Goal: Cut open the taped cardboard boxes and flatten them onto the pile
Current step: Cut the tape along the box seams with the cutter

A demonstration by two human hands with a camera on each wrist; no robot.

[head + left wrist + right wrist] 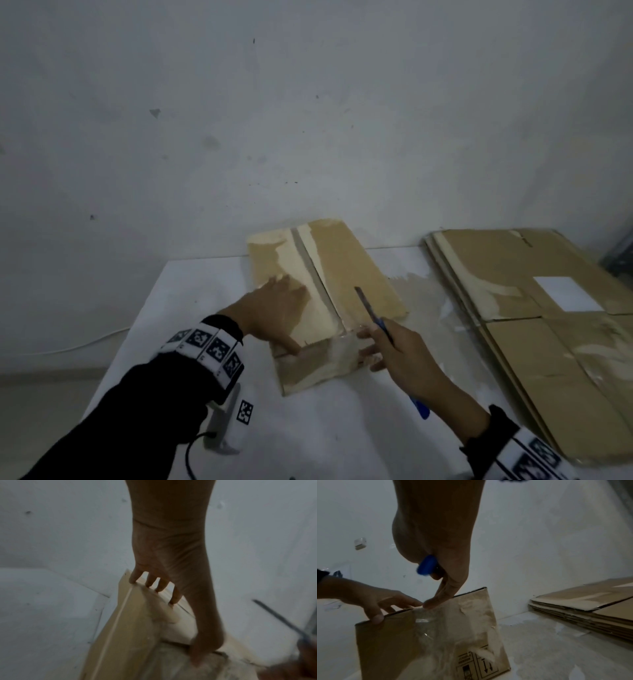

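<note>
My left hand (274,308) lies flat on top of the cardboard box (356,270), fingers straight, on the white bench (325,428). My right hand (400,353) grips the blue knife (373,313). I should press down and slice the tape (433,628) slowly, blade away from my fingers. The pile (534,329) waits at the right.

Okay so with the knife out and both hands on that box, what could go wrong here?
1. The left hand lies flat on the box beside the seam, thumb at the near edge by the right hand; a slip of the knife could nick it.
2. The right hand's fingertips pull at the clear tape while holding the knife, so the grip looks loose.
3. The box may slide on the table.
</note>
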